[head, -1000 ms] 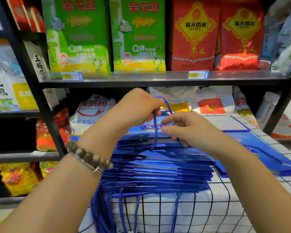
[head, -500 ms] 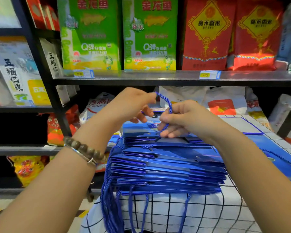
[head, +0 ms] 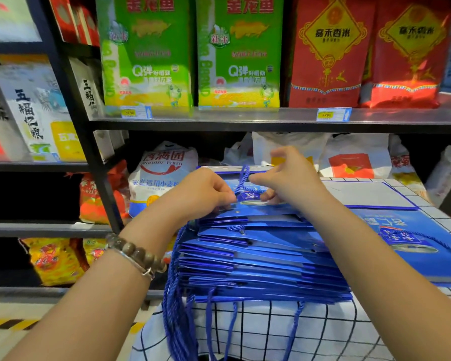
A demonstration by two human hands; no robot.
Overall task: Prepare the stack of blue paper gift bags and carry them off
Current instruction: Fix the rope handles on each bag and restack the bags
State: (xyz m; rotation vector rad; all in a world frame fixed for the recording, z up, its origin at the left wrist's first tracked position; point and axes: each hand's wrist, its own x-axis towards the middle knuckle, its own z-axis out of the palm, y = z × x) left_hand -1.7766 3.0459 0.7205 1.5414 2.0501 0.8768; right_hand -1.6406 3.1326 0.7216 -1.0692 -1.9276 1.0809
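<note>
Both bare forearms reach forward and converge. The left hand (head: 206, 194) is curled loosely, knuckles up, fingertips tucked under and pressing down. The right hand (head: 287, 175) sits just beside it, slightly higher, thumb and forefinger pinched together, the other fingers bent. The left wrist is flexed downward; the right is nearly straight.

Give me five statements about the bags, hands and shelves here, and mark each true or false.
1. The stack of blue gift bags rests on a grid-patterned cloth. True.
2. The left hand wears a beaded bracelet at the wrist. True.
3. Both hands hang at the person's sides. False: the right hand and the left are on the stack's top, at a blue cord handle.
4. The stack is already lifted off the cloth. False: it lies there.
5. Green packages stand on the upper shelf. True.
</note>
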